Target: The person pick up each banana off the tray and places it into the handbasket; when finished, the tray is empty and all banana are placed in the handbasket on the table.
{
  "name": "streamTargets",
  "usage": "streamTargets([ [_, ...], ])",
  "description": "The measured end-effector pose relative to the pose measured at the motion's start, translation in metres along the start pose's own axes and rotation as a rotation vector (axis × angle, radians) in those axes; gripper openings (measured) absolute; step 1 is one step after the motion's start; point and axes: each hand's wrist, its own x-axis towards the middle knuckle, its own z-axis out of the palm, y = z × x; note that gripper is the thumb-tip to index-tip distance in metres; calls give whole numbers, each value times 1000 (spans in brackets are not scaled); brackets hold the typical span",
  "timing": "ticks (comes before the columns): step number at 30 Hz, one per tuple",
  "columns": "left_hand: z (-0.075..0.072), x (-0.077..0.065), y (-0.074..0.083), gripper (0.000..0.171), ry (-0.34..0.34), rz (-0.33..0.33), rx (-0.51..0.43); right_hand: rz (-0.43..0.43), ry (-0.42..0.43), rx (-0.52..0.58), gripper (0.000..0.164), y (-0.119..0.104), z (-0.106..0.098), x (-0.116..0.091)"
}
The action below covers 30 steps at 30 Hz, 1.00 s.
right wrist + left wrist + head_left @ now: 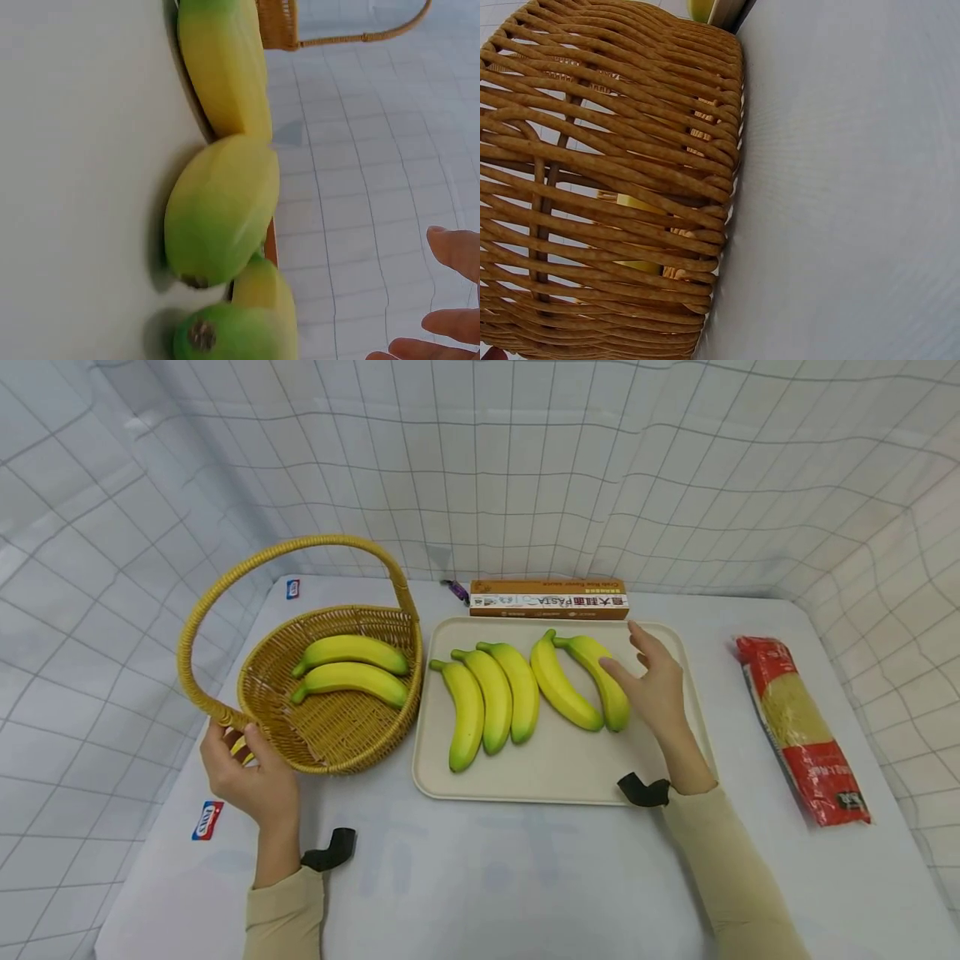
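A yellow wicker basket (386,739) with a tall hoop handle (300,545) stands on the left, two bananas (348,681) lying inside it. My left hand (255,781) grips the near-left foot of the handle, thumb on one side and fingers on the other. In the left wrist view the woven basket wall (607,165) fills the left half. Several more bananas (487,702) lie in a row on a cream tray (517,781) at centre. Over the tray's right side hovers my right hand (656,689), fingers spread, beside the rightmost banana (603,681), holding nothing.
Behind the tray lies a long pasta box (549,600), with a small purple-wrapped item (457,591) at its left end. A red packet of noodles (802,727) lies on the right. Small stickers (207,820) mark the white table. Gridded white cloth (510,468) rises behind.
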Motion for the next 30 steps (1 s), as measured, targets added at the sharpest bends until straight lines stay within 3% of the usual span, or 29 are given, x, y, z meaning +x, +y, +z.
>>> streamTargets([
  [5,-2,0,5,29,-10,-2,-15,60,48,-18,70,16,-16,-1],
  [10,0,1,-9,29,-16,3,-12,92,46,-6,71,21,-18,0],
  [14,0,1,-18,29,-21,21,-30,105,5,9,72,26,-13,0],
  [22,1,2,-19,29,-13,19,-20,151,-105,-19,73,37,-1,0],
  [30,-1,0,0,29,-9,7,-13,222,-223,-60,79,43,5,-1],
])
